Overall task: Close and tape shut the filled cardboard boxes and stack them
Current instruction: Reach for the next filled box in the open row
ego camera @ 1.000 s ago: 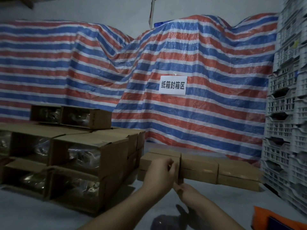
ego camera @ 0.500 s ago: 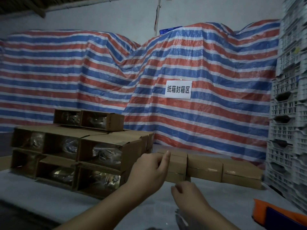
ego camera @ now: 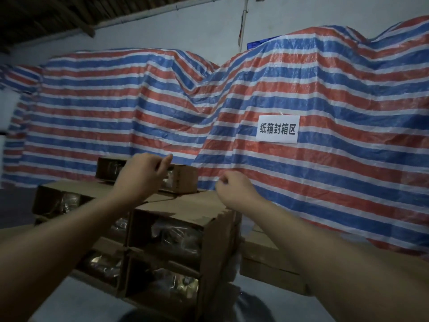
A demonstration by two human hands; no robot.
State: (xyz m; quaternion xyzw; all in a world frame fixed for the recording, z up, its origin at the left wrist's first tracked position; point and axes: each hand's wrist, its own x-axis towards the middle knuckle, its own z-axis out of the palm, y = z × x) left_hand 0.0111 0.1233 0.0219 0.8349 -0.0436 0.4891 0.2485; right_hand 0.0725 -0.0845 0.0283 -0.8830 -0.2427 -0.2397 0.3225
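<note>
Reaching forward over a stack of open cardboard boxes (ego camera: 171,231), both bare hands are raised at about the same height with their fingers curled in. The left hand (ego camera: 144,175) hangs in front of the single top box (ego camera: 183,178), which lies on its side on the upper layer of the stack with its open end facing the camera; the hand's thumb and forefinger tips are pressed together just above that box's upper edge, and whether anything is pinched between them cannot be told in the dim light. The right hand (ego camera: 234,189) is balled into a loose fist beside the top box's right end, above the far right corner of the stack's upper surface, knuckles toward the striped tarpaulin (ego camera: 325,89); nothing can be made out in its grip, and it does not appear to touch the cardboard. Below the hands, the stack shows 2 layers of boxes with open fronts, and shiny plastic-wrapped contents (ego camera: 178,235) show inside. Closed flat boxes (ego camera: 262,259) lie just to the right of the stack, near the right forearm, on the grey tabletop (ego camera: 76,300). Red, white and blue tarpaulin covers the wall behind, carrying a white paper sign (ego camera: 277,129) with black Chinese characters. A dark ceiling beam crosses the upper left corner.
</note>
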